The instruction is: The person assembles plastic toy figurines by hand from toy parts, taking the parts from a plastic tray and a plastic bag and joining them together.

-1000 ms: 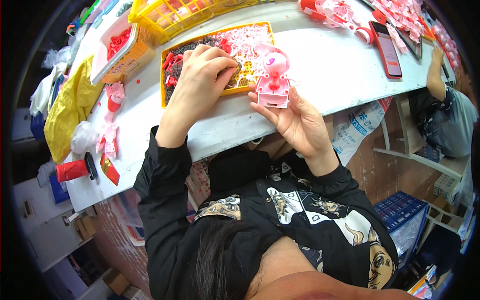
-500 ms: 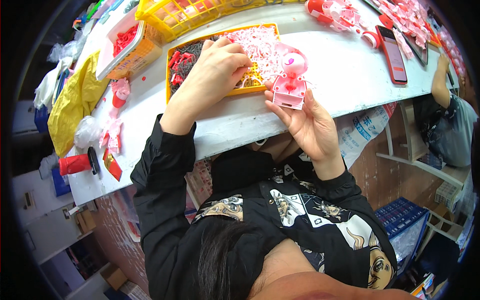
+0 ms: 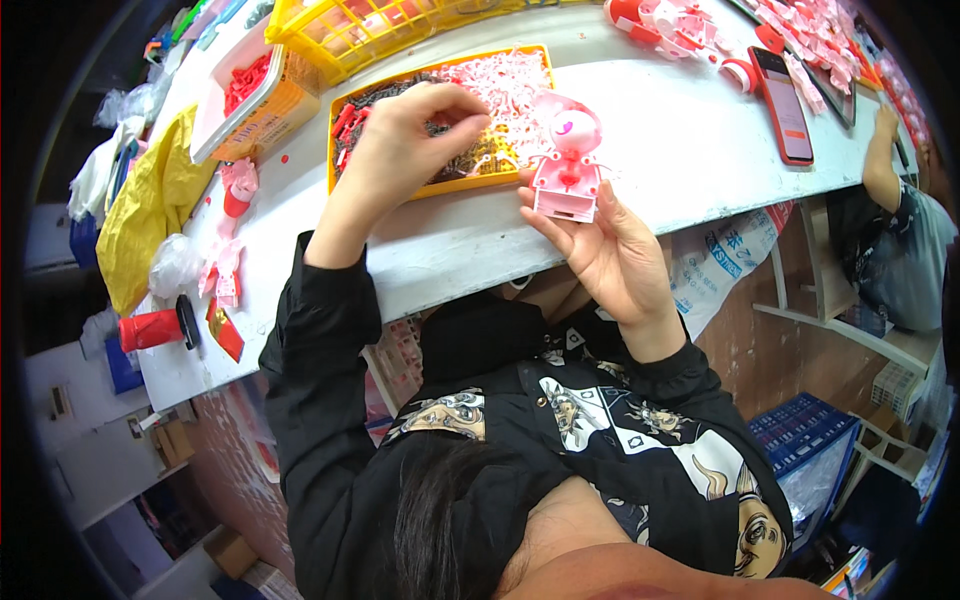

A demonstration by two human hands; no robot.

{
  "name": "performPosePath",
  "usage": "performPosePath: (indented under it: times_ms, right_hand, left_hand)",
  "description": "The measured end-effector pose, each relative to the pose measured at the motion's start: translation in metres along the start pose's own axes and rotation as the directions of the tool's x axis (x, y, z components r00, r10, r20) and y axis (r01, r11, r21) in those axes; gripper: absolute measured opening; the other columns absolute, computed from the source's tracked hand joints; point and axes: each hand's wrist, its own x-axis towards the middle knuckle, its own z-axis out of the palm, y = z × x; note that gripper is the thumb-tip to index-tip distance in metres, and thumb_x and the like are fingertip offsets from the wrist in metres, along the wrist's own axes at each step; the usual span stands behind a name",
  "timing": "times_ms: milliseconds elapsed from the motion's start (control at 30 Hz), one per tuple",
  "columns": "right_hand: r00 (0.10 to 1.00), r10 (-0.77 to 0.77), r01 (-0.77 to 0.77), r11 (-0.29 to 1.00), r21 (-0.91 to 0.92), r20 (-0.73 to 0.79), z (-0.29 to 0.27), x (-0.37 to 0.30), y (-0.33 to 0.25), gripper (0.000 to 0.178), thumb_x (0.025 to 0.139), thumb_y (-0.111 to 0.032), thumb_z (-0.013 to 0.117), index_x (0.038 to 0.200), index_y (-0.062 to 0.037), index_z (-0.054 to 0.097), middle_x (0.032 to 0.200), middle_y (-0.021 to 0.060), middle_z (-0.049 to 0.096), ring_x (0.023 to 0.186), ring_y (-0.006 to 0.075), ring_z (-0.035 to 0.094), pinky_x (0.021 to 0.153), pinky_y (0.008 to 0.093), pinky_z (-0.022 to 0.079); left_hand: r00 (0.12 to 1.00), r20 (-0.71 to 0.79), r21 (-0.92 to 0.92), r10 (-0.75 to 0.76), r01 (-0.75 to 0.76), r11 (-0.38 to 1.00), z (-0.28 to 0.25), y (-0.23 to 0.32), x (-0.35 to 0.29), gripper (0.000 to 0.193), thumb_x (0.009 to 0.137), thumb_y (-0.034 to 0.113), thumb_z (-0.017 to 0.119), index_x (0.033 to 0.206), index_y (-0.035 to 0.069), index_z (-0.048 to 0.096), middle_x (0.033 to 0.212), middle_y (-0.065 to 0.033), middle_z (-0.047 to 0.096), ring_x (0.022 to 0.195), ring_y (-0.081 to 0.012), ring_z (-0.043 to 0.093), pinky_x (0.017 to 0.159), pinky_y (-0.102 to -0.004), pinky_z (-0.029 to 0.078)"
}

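Observation:
My right hand [image 3: 600,240] holds a small pink toy figure [image 3: 566,160] upright above the front edge of the white table [image 3: 660,150]. My left hand [image 3: 405,145] hovers over an orange tray [image 3: 440,120] of small pink, red and dark parts, with its fingertips pinched together near the toy's head. Whether a part is between those fingers is too small to tell.
A yellow basket [image 3: 350,30] and a white box of red parts [image 3: 245,95] stand behind the tray. A red phone [image 3: 783,100] and more pink toys [image 3: 670,20] lie to the right. Another person's arm [image 3: 885,150] rests at the far right. A yellow bag [image 3: 150,210] lies left.
My left hand has lifted out of the tray, fingers pinched, and drawn toward the toy. My right hand has raised the toy slightly and kept it upright.

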Motion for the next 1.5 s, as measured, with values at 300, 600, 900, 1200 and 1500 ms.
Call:
performPosePath:
  times_ms: [300,600,900,1200,1500]
  right_hand:
    - [1.0,0.029,-0.029,0.999,0.025,-0.011,0.009,0.009,0.014,0.045,0.104,-0.023,0.038,0.137,0.0058,0.031,0.134,0.0235,0.046,0.124,0.0384,0.049,0.109,0.0495,0.04]
    - [1.0,-0.002,0.002,0.998,0.068,0.002,0.012,0.013,0.024,0.042,0.103,-0.023,0.04,0.137,0.0022,0.035,0.13,0.0159,0.05,0.122,0.0274,0.052,0.109,0.046,0.041]
    - [0.999,0.019,-0.021,0.999,0.031,0.045,0.015,0.016,0.031,0.038,0.103,-0.022,0.04,0.135,-0.0005,0.039,0.13,0.013,0.052,0.12,0.0234,0.053,0.107,0.0455,0.042]
    - [0.998,0.059,-0.064,0.979,0.193,0.028,0.017,0.012,0.034,0.048,0.103,-0.02,0.041,0.142,0.0027,0.025,0.142,0.0235,0.038,0.133,0.0347,0.039,0.114,0.049,0.033]
    - [0.991,0.122,-0.129,0.978,0.161,0.052,0.025,0.01,0.035,0.052,0.103,-0.02,0.04,0.144,0.0035,0.021,0.144,0.0307,0.032,0.135,0.0407,0.035,0.113,0.0526,0.033]
  left_hand:
    - [0.959,-0.283,-0.097,0.03,-0.06,0.993,0.001,0.009,-0.022,0.014,0.083,0.003,0.07,0.096,0.0,0.068,0.091,-0.0073,0.069,0.082,-0.0114,0.065,0.075,-0.0238,0.051]
    - [0.952,-0.304,-0.281,-0.036,-0.054,0.958,0.029,0.037,-0.045,0.014,0.08,0.0,0.072,0.093,0.002,0.071,0.09,-0.0066,0.068,0.086,-0.0161,0.062,0.077,-0.0275,0.05]
    - [0.925,-0.298,0.163,0.237,-0.195,0.967,0.022,0.044,-0.042,0.02,0.07,0.001,0.076,0.089,0.007,0.072,0.088,-0.0053,0.063,0.089,-0.0222,0.054,0.075,-0.0324,0.047]
    - [0.921,-0.361,0.004,0.147,-0.156,0.988,0.015,0.046,-0.059,0.024,0.075,0.009,0.077,0.099,0.009,0.072,0.093,-0.0043,0.063,0.094,-0.0217,0.055,0.083,-0.0311,0.045]
    - [0.72,-0.666,0.54,-0.198,0.647,0.538,-0.166,-0.172,-0.18,0.043,0.079,0.02,0.065,0.119,0.006,0.063,0.103,-0.0176,0.069,0.101,-0.0311,0.065,0.088,-0.0386,0.05]
